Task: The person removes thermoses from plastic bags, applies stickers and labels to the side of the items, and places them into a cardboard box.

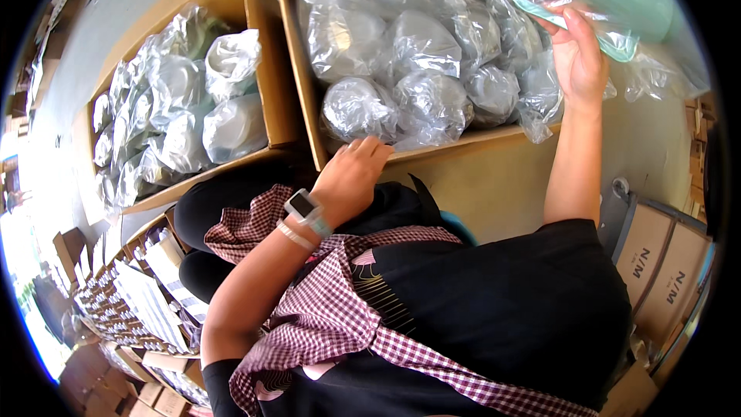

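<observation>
At the upper right my right hand [580,62] is raised, its thumb and fingers pinching the edge of a pale green, see-through plastic piece [652,8] with a rounded rim. Clear plastic film [656,73] hangs around and below that piece. My left hand [355,174], wearing a watch on its wrist, is closed at the near rim of an open cardboard box [306,85]. Its fingertips are hidden, so what they grip cannot be made out. Inside the box lie several roundish things in clear plastic bags [432,104], whose contents are blurred by the film.
Another open cardboard box [258,69] to the left holds similar bagged, bowl-like things [174,89]. Closed brown cartons [656,262] stand at the right. Lower left, many small items sit in rows [116,301] near more cartons [93,378]. My knees [202,220] are against the boxes' near side.
</observation>
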A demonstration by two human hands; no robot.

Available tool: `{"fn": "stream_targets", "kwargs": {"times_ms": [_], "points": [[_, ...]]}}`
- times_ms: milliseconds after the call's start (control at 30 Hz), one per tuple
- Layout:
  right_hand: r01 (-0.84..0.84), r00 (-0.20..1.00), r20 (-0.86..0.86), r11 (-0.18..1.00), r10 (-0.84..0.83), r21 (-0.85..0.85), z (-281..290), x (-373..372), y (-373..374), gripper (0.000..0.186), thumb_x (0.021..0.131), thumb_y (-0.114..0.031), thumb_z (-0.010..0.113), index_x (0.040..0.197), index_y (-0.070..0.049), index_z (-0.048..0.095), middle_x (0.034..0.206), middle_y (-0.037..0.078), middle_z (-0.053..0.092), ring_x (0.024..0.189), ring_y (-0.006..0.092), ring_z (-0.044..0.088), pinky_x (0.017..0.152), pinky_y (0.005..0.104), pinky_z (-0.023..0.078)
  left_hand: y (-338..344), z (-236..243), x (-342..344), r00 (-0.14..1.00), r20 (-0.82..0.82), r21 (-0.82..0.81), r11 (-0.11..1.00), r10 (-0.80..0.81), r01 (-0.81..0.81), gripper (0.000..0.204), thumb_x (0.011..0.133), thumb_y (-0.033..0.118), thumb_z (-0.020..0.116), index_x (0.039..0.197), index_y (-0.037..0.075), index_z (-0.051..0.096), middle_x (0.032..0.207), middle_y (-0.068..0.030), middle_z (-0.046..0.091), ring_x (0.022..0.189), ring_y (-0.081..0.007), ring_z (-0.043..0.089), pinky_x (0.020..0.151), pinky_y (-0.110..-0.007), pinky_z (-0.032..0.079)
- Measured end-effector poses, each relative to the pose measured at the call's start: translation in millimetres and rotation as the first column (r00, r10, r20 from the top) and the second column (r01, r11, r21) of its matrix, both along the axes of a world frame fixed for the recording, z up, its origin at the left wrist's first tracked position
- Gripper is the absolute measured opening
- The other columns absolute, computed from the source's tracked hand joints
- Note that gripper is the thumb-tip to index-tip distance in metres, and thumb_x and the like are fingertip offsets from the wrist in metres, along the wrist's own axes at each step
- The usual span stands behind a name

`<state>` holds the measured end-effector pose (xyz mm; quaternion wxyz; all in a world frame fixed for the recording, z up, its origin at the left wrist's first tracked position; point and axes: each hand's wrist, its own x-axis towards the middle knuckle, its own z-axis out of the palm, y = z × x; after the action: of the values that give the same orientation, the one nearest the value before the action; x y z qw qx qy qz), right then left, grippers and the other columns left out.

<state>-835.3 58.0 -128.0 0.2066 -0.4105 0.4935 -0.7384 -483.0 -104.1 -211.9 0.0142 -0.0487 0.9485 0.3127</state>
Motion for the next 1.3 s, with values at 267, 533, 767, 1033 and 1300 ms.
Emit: {"fn": "stream_targets", "kwargs": {"times_ms": [267, 533, 767, 1033, 1300], "points": [[0.063, 0.987, -0.152, 0.994, -0.049, 0.085, -5, 1, 64, 0.023, 0.095, -0.007, 0.057, 0.112, 0.003, 0.068, 0.108, 0.016, 0.071, 0.108, 0.0264, 0.065, 0.104, 0.0459, 0.044, -8, -90, -75, 0.882, 0.348, -0.715, 0.519, -0.319, 0.469, 0.027, 0.089, 0.022, 0.055, 0.097, 0.008, 0.076, 0.107, -0.0070, 0.066, 0.114, -0.0253, 0.057, 0.110, -0.041, 0.032], [0.114, 0.955, -0.292, 0.972, -0.050, 0.206, 11, -15, 93, 0.023, 0.093, -0.002, 0.060, 0.114, 0.004, 0.067, 0.108, 0.016, 0.071, 0.105, 0.0255, 0.065, 0.101, 0.0420, 0.046, -4, -87, -91, 0.917, 0.335, -0.581, 0.719, -0.215, 0.381, 0.020, 0.087, 0.024, 0.061, 0.098, 0.012, 0.074, 0.100, -0.0057, 0.066, 0.111, -0.0234, 0.058, 0.100, -0.038, 0.037], [0.057, 0.893, -0.449, 0.990, 0.008, 0.132, 0, 46, 17, 0.021, 0.094, -0.016, 0.071, 0.110, -0.004, 0.074, 0.091, 0.008, 0.075, 0.072, 0.0136, 0.070, 0.057, 0.0228, 0.054, 2, 110, -80, 0.819, -0.446, 0.032, 0.921, 0.360, -0.387, 0.016, 0.079, 0.005, 0.077, 0.093, 0.002, 0.071, 0.087, -0.0103, 0.069, 0.082, -0.0293, 0.068, 0.074, -0.037, 0.054], [0.029, 0.931, -0.348, 0.975, -0.107, -0.219, 18, 241, -143, 0.029, 0.087, -0.026, 0.066, 0.103, -0.001, 0.066, 0.101, 0.022, 0.068, 0.093, 0.0323, 0.067, 0.089, 0.0416, 0.053, -85, 91, 13, 0.515, -0.733, -0.078, 0.698, 0.443, -0.711, 0.077, 0.076, 0.027, 0.080, 0.139, 0.000, 0.045, 0.136, -0.0221, 0.046, 0.129, -0.0396, 0.048, 0.106, -0.055, 0.042], [-0.228, 0.792, -0.541, 0.959, 0.283, 0.167, 62, 137, -32, 0.018, 0.083, -0.022, 0.077, 0.090, -0.007, 0.075, 0.086, 0.008, 0.073, 0.078, 0.0276, 0.069, 0.073, 0.0359, 0.055, -137, 89, 113, 0.365, -0.274, 0.553, 0.457, 0.890, -0.697, 0.029, 0.095, 0.009, 0.068, 0.121, -0.004, 0.063, 0.113, -0.0110, 0.068, 0.103, -0.0209, 0.063, 0.091, -0.034, 0.052]]}}
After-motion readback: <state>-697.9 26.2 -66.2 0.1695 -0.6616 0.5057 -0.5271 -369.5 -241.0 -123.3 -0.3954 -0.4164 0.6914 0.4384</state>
